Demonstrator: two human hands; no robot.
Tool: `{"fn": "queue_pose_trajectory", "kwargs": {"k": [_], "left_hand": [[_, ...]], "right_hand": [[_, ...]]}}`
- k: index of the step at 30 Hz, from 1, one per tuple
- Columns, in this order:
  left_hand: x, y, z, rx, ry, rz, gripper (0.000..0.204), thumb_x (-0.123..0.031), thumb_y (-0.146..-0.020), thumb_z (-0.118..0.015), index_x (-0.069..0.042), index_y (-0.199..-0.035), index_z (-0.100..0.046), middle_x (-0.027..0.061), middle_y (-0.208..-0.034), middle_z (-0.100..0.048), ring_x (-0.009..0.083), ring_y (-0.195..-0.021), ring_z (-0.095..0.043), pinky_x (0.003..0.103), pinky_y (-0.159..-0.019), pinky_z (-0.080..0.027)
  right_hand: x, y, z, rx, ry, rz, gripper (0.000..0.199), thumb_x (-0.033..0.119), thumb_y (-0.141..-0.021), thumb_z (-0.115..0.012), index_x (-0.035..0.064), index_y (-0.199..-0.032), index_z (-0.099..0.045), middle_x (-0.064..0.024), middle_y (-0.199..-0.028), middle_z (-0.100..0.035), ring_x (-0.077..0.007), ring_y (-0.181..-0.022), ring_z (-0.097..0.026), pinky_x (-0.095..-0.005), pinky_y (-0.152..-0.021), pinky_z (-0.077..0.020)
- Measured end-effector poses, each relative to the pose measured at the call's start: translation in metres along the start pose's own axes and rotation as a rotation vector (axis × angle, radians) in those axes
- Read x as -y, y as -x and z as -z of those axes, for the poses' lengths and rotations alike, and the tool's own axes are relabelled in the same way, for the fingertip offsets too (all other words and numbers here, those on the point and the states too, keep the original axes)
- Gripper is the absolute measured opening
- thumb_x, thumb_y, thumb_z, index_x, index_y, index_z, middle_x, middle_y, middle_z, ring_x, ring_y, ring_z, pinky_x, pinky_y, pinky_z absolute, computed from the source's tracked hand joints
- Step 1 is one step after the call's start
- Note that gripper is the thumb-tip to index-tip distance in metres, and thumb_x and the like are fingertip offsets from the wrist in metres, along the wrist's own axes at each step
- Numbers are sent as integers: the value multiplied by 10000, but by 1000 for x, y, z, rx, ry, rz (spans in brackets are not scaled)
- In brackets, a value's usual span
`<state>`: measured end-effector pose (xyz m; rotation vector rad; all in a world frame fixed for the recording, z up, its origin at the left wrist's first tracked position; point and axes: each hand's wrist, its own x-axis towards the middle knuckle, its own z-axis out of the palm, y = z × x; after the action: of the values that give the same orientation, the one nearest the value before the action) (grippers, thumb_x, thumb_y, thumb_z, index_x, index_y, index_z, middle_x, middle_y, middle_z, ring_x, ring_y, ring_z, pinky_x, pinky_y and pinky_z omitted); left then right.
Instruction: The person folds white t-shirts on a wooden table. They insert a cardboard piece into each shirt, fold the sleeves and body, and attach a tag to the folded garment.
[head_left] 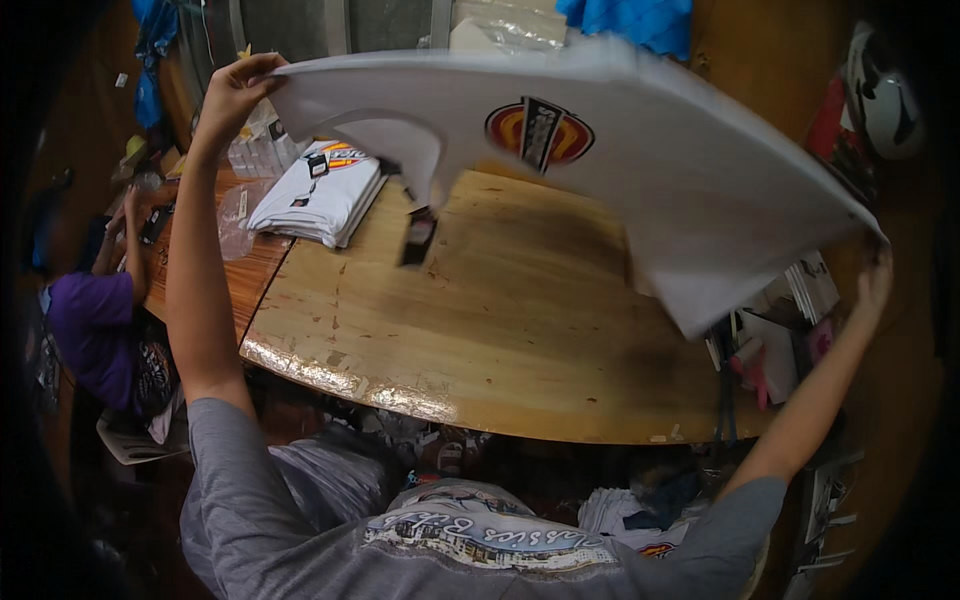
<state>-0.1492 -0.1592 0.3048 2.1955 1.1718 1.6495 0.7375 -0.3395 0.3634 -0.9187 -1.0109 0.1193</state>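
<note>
A white T-shirt with a red, yellow and black printed emblem is stretched in the air above the table, slightly blurred. My left hand, raised at the upper left, pinches one end of it. At the far right my right hand grips the other end, its fingers partly blurred. A dark hang tag dangles from the shirt near its neck opening. Below my left hand, a stack of folded white T-shirts with dark tags rests on the table, apart from the lifted shirt.
The wooden table has a worn, curved-looking front edge. To the left, a person in a purple shirt sits beside a reddish-brown surface with clear plastic bags. A pink tool stands at the right edge. A white helmet hangs upper right.
</note>
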Motion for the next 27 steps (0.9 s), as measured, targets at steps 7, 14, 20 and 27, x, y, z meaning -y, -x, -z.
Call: {"fn": "queue_pose_trajectory", "kwargs": {"k": [7,14,20,27], "left_hand": [[32,92,-22,140,-315,128,177,50,-641,-600,-48,-787,-623,8,-706,-553,108,-626,-407,227,-583,-354],[49,217,-52,367,-406,423,174,16,-590,-644,-84,-731,-624,21,-723,-572,175,-718,-454,273,-646,-369],[22,289,-56,853,-353,622,245,77,-596,-578,-71,-788,-611,112,-873,-525,270,-841,-481,321,-724,-402],[53,266,-133,264,-445,598,331,127,-642,-394,3,-897,-565,162,-958,-529,316,-927,-490,340,-803,-395]], "right_hand": [[-20,173,-5,-85,250,-366,315,148,-869,-460,-7,-1140,-417,-59,-1061,-462,-160,-981,-448,-276,-842,-379],[-70,325,51,175,459,-721,220,198,-835,-520,57,-1002,-498,-30,-941,-502,-120,-856,-480,-261,-678,-413],[-74,382,81,340,906,-1215,135,-11,-742,-468,29,-819,-571,-21,-724,-561,-166,-618,-545,-260,-544,-442],[-168,385,-11,521,1204,-266,324,166,-851,-416,102,-1166,-455,-126,-1249,-393,-300,-1156,-344,-389,-945,-263]]}}
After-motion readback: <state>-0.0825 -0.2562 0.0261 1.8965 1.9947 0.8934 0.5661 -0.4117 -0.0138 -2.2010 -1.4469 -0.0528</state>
